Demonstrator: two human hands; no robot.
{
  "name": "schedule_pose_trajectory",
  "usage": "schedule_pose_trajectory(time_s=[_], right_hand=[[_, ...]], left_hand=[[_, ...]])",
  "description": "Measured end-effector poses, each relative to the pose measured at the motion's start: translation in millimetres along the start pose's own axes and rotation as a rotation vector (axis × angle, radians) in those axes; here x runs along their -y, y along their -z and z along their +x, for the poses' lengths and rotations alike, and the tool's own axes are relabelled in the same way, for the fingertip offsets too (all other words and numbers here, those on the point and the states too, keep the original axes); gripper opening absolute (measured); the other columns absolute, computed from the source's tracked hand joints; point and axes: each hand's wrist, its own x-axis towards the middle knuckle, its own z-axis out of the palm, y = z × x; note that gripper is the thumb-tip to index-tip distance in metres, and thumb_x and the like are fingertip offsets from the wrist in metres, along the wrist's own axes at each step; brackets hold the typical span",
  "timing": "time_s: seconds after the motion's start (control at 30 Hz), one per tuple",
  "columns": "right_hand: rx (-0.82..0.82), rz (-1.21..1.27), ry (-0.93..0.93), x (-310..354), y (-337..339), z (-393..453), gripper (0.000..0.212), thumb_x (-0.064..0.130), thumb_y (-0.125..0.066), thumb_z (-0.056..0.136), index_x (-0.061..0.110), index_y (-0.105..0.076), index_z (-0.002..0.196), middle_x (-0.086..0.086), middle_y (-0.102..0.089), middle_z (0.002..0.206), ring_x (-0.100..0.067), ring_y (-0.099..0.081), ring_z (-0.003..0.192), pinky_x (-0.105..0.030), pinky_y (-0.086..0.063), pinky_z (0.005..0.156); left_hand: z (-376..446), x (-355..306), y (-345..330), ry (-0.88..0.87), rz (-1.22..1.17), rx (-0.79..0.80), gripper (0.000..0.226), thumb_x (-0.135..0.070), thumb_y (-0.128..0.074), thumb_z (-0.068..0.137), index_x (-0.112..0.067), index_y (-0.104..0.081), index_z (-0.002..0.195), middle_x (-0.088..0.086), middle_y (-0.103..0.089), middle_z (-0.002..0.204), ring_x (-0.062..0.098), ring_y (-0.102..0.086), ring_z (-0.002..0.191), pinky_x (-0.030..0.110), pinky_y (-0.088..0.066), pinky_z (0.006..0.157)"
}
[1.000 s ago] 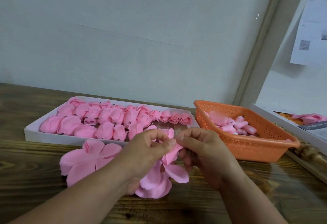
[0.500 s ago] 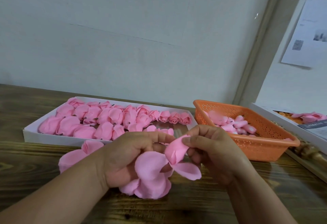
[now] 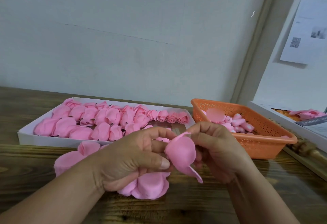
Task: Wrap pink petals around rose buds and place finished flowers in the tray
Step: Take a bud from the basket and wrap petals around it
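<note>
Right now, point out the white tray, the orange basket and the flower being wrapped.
white tray (image 3: pixel 53 139), head view, on its bare front wall.
orange basket (image 3: pixel 254 143), head view, on its perforated front wall.
flower being wrapped (image 3: pixel 182 153), head view, on the outer petal between both hands.

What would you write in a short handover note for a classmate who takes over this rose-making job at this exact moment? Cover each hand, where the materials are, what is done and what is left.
Left hand: grips the half-wrapped flower, thumb pressing a petal on.
Right hand: fingers pinch the flower's top edge from the other side.
Materials: loose petals lie on the table under the hands, more to the left. Bare buds sit in the orange basket.
Done: many wrapped flowers fill the white tray; a bare patch remains at its right end.
Left: close the remaining petals, put this flower in the tray, then take the next bud.
</note>
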Motion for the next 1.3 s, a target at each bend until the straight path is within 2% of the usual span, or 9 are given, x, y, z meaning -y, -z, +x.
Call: schedule_pose_trajectory(time_s=[0.3,0.6,0.73,0.83,1.0,1.07,1.13,1.23,1.3], right_hand=[[-0.040,-0.115,0.018,-3.1,0.0,0.6,0.024,-0.012,-0.057,0.079,0.005,-0.060,0.061,-0.007,-0.052,0.042,-0.013,-0.041,0.030,-0.017,-0.033,0.031],[0.016,-0.227,0.035,-3.7,-6.2,-2.1,0.021,-0.008,-0.062,0.080,0.007,-0.063,0.064,-0.014,-0.058,0.049,-0.016,-0.044,0.031,-0.020,-0.037,0.033],[0.020,-0.291,0.048,-7.3,-9.3,-1.8,0.016,-0.003,-0.065,0.081,0.004,-0.062,0.067,-0.012,-0.057,0.049,-0.016,-0.045,0.034,-0.021,-0.038,0.036],[0.016,-0.314,0.057,-6.1,-11.2,-2.7,0.013,0.012,-0.068,0.074,0.010,-0.063,0.062,-0.011,-0.058,0.049,-0.017,-0.047,0.035,-0.022,-0.039,0.037],[-0.050,-0.313,0.077,-10.6,-11.4,-1.1,0.016,-0.002,-0.062,0.083,0.001,-0.061,0.067,-0.011,-0.056,0.046,-0.014,-0.045,0.032,-0.021,-0.037,0.034],[-0.068,-0.294,0.081,-11.4,-13.0,-1.3,0.016,-0.003,-0.061,0.083,0.000,-0.061,0.067,-0.017,-0.057,0.050,-0.014,-0.045,0.033,-0.020,-0.036,0.033],[-0.094,-0.295,0.082,-12.3,-14.4,-1.2,0.017,-0.003,-0.061,0.083,0.001,-0.061,0.066,-0.017,-0.057,0.050,-0.014,-0.045,0.033,-0.020,-0.036,0.033],[-0.152,-0.323,0.095,-13.1,-15.0,-0.7,0.020,-0.003,-0.061,0.083,0.004,-0.061,0.065,-0.008,-0.056,0.046,-0.013,-0.044,0.033,-0.020,-0.036,0.034],[-0.182,-0.344,0.102,-12.6,-15.0,-0.8,0.021,-0.003,-0.062,0.083,0.005,-0.060,0.064,-0.005,-0.056,0.045,-0.013,-0.044,0.033,-0.020,-0.036,0.034]], left_hand=[[3.7,3.9,-8.2,-0.012,0.185,-0.195,0.059,0.002,-0.078,0.069,-0.008,-0.052,0.121,0.021,-0.072,0.093,0.027,-0.067,0.083,0.034,-0.055,0.076],[3.9,3.0,-8.4,0.051,0.096,-0.274,0.041,-0.007,-0.072,0.065,-0.001,-0.059,0.103,0.023,-0.068,0.084,0.028,-0.064,0.070,0.028,-0.058,0.060],[4.6,5.2,-8.1,0.067,0.135,-0.330,0.038,-0.015,-0.073,0.063,-0.003,-0.061,0.097,0.022,-0.066,0.087,0.032,-0.060,0.081,0.036,-0.053,0.072],[4.5,4.7,-9.5,0.039,0.158,-0.344,0.037,-0.017,-0.076,0.060,-0.006,-0.062,0.093,0.019,-0.069,0.082,0.029,-0.063,0.076,0.035,-0.053,0.071],[6.0,5.8,-14.0,-0.009,0.186,-0.416,0.038,-0.020,-0.073,0.063,-0.009,-0.060,0.097,0.012,-0.072,0.074,0.021,-0.068,0.068,0.027,-0.055,0.059],[7.7,8.0,-16.7,-0.057,0.332,-0.503,0.044,-0.034,-0.072,0.062,-0.019,-0.058,0.102,0.001,-0.074,0.084,0.012,-0.070,0.072,0.018,-0.052,0.057],[7.5,12.9,-16.1,-0.182,0.672,-0.646,0.040,-0.049,-0.069,0.062,-0.033,-0.055,0.096,-0.015,-0.067,0.095,0.000,-0.065,0.082,0.012,-0.050,0.060],[6.6,16.1,-15.2,-0.535,1.130,-0.767,0.013,-0.038,-0.071,0.075,-0.034,-0.062,0.084,-0.020,-0.056,0.090,0.000,-0.058,0.082,0.019,-0.051,0.067],[6.7,18.3,-16.9,-0.554,1.170,-0.704,0.016,-0.035,-0.065,0.078,-0.033,-0.074,0.091,-0.020,-0.062,0.086,0.000,-0.059,0.083,0.023,-0.053,0.072]])
